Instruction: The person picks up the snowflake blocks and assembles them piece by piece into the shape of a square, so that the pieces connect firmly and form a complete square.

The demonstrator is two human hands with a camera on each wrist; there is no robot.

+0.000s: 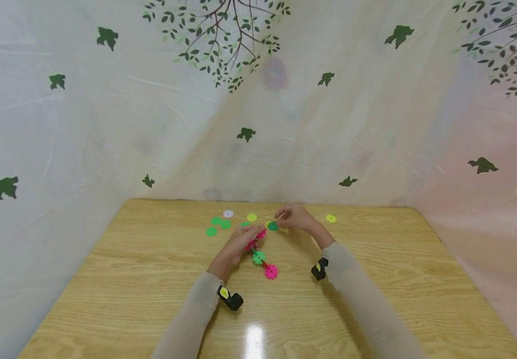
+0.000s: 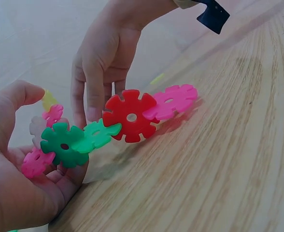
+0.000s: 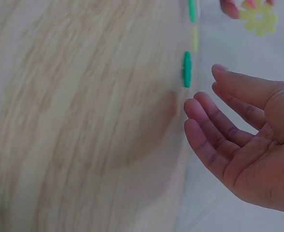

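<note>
My left hand grips a chain of notched plastic discs slotted into one another. In the left wrist view, pink, white and yellow discs sit at the fingers. From there the chain runs through a dark green disc, a light green disc and a red disc to a pink disc at its end. My right hand holds nothing, its fingers loosely bent and apart in the right wrist view. Just beyond its fingertips lies a loose dark green disc.
At the table's back left lie several green discs, a white disc and a yellow disc. Another yellow disc lies back right. Behind the wooden table hangs a printed cloth.
</note>
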